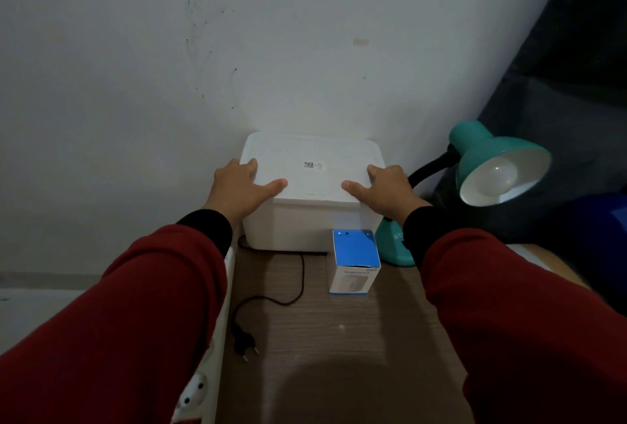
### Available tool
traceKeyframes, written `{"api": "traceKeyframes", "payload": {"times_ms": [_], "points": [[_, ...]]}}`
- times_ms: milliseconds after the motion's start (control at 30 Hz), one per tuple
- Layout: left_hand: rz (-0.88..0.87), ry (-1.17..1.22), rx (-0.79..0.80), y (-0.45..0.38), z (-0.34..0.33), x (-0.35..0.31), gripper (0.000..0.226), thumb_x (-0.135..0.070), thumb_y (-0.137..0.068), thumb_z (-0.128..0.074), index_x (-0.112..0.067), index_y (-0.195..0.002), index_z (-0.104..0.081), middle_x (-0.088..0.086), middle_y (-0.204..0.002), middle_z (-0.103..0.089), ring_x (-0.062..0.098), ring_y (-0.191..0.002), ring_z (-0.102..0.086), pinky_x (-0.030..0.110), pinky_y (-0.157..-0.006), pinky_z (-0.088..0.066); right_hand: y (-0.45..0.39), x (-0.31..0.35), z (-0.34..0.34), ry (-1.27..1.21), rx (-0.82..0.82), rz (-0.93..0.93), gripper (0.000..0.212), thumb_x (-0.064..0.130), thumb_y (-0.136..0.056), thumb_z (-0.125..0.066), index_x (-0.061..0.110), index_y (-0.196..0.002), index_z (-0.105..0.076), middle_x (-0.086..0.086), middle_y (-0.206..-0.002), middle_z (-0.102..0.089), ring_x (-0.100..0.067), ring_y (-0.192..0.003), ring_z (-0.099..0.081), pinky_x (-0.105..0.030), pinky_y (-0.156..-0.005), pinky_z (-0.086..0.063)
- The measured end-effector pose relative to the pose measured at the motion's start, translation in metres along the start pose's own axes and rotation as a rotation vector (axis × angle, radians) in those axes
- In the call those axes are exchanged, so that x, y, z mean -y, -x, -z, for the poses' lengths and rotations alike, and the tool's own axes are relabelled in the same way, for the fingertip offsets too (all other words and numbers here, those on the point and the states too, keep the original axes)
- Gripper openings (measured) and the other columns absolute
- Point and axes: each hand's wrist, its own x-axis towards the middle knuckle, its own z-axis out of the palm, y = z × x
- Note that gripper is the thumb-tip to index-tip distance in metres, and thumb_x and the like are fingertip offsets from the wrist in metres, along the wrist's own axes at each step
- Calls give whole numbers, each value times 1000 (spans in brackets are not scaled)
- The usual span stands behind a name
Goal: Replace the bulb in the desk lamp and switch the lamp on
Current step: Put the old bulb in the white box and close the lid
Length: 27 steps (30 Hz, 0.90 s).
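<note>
Teal desk lamp with a black gooseneck (488, 165) stands at the right rear of the brown wood-grain desk (339, 338), its shade tilted toward me and a white bulb (497, 177) seated inside, unlit. I have both hands on the white lidded plastic box (312, 186) against the wall: my left hand (242, 187) spread flat on the lid's left edge, my right hand (383, 187) spread on its right edge, fingers open, thumbs pointing inward. The lamp sits just right of my right hand, its base partly behind my wrist. A blue-and-white cardboard bulb carton (354, 262) stands before the box, between my forearms. The lamp's black cord and plug (245, 344) lies loose on the desk, unplugged.
</note>
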Motion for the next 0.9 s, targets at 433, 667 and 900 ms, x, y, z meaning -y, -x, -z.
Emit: {"api": "traceKeyframes", "payload": {"times_ms": [433,667,900], "points": [[41,-325,144,19,42,-15,58,-48,-90,-45,3,-113,-57,22,-119,-57,33,-105,-58,34,-85,-47,43,22,53,244,118,2,31,22,-93,-51,0,-113,-58,-16,-119,-60,-31,-105,-61,-30,-72,-42],[65,-364,91,53,73,-17,46,-32,-89,-56,1,-120,-54,19,-126,-52,32,-110,-56,32,-83,-48,82,39,71,248,133,27,30,22,-92,-53,1,-112,-58,-14,-118,-61,-29,-98,-60,-30,-72,-42],[85,-361,53,100,102,1,45,-30,-91,-54,0,-124,-52,19,-131,-48,31,-115,-54,32,-90,-47,127,70,63,197,126,76,31,22,-93,-52,2,-117,-57,-12,-121,-59,-26,-104,-61,-28,-69,-40]]}}
